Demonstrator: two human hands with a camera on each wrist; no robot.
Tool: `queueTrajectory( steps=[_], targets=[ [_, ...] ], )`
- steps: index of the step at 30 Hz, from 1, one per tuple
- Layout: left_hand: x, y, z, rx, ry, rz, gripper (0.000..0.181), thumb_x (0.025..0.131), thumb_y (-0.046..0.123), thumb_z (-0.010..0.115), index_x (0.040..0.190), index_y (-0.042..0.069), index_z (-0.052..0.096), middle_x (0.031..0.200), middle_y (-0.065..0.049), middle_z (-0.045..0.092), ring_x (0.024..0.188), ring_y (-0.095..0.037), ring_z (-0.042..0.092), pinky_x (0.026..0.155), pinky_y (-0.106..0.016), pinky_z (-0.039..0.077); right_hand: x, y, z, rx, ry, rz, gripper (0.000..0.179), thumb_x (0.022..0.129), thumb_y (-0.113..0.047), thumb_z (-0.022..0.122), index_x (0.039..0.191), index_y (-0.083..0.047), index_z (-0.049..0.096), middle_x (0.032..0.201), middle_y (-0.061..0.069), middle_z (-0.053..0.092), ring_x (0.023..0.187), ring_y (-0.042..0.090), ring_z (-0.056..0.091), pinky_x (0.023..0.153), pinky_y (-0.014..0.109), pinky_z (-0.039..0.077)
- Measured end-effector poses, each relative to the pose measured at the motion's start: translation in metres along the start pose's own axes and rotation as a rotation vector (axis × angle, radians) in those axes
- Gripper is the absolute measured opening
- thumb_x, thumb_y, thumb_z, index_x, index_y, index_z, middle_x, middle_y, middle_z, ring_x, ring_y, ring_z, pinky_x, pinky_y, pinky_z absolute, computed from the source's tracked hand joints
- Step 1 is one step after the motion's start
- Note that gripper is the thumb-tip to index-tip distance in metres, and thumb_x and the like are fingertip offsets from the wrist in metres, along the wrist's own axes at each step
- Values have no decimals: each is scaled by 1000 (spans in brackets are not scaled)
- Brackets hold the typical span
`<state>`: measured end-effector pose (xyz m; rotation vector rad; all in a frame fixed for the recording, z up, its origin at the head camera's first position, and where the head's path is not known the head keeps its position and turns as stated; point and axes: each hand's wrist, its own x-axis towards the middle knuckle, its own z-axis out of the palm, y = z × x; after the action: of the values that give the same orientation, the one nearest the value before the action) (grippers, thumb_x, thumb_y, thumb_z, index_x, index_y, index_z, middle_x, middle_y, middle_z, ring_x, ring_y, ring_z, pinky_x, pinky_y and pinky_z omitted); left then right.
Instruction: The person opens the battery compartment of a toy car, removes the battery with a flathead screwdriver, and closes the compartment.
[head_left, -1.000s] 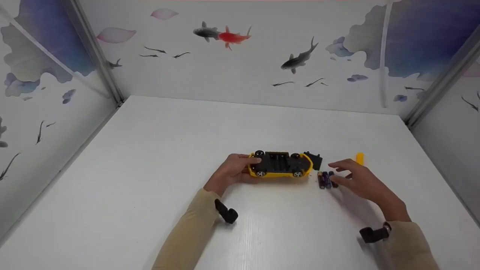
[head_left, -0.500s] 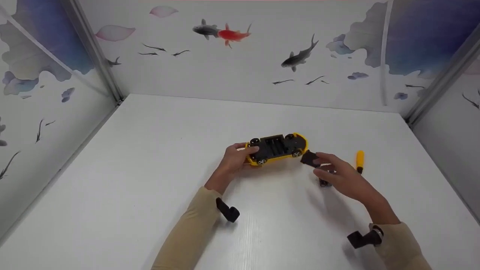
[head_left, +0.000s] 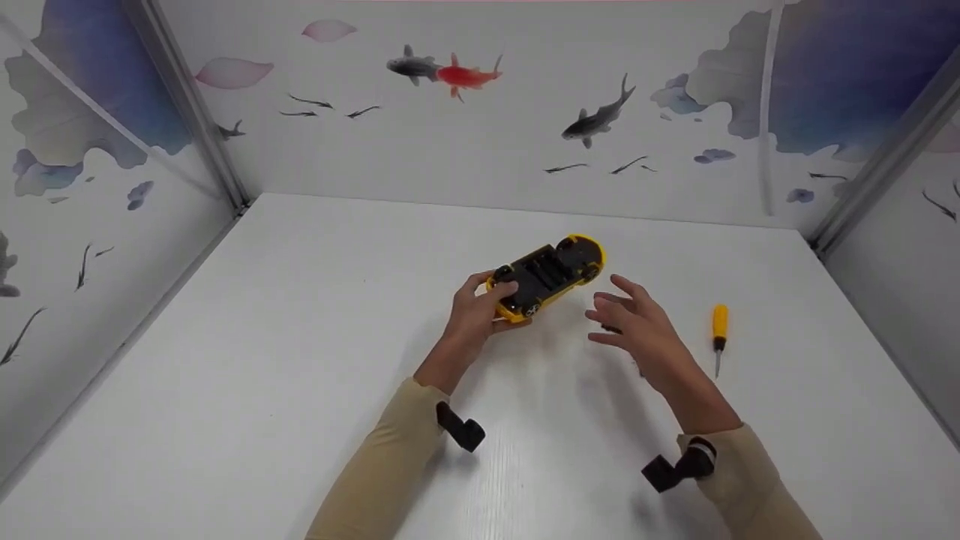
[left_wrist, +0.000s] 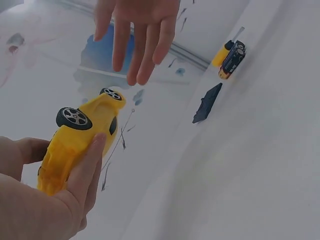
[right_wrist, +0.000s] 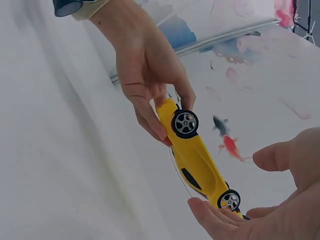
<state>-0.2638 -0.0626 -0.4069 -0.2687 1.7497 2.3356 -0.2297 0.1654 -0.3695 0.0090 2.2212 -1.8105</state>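
In the head view a yellow toy car [head_left: 583,250] is raised above the table, its black underside with an uncovered battery compartment facing up. My left hand [head_left: 471,313] grips one end of it, thumb on the underside and fingers beneath. Beyond the car's other end my right hand [head_left: 646,330] is spread with nothing in it; in the right wrist view its fingertips overlap the wheel end of the car. A black battery cover [left_wrist: 207,103] lies on the table in the left wrist view, and beside it are batteries [left_wrist: 233,60]; my right hand mostly hides both in the head view.
A screwdriver with a yellow handle [head_left: 720,322] lies on the white table [head_left: 337,337], to the right of my right hand. Panels printed with fish and leaves [head_left: 480,135] wall in the table's back and sides.
My left hand has lifted the car away from me and tilted its far end up to the right. My right hand has gone from the batteries to the cover, then left of them, fingers spread.
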Motion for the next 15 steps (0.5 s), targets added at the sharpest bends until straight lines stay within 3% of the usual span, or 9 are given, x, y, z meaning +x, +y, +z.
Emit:
queueTrajectory(
  steps=[8,12,15],
  targets=[
    [2,-5,-1,8,-46,34,54,97,23,66,147,19,46,141,-18,48,117,-33,63,85,-40,62,18,-6,6,361,-1,82,78,105,-24,49,163,-18,-3,168,10,19,149,26,37,112,38,46],
    [2,-4,0,11,-71,52,54,97,23,65,147,21,46,143,-17,47,118,-32,62,86,-40,62,21,-12,10,420,5,63,79,104,-20,50,163,-20,-4,167,9,21,149,26,37,112,37,47],
    [2,-4,-1,11,-88,57,52,98,23,63,147,20,47,142,-17,47,117,-32,62,87,-41,62,23,-16,13,407,29,36,80,104,-17,51,163,-23,-3,165,10,25,148,26,39,112,38,47]
  ],
)
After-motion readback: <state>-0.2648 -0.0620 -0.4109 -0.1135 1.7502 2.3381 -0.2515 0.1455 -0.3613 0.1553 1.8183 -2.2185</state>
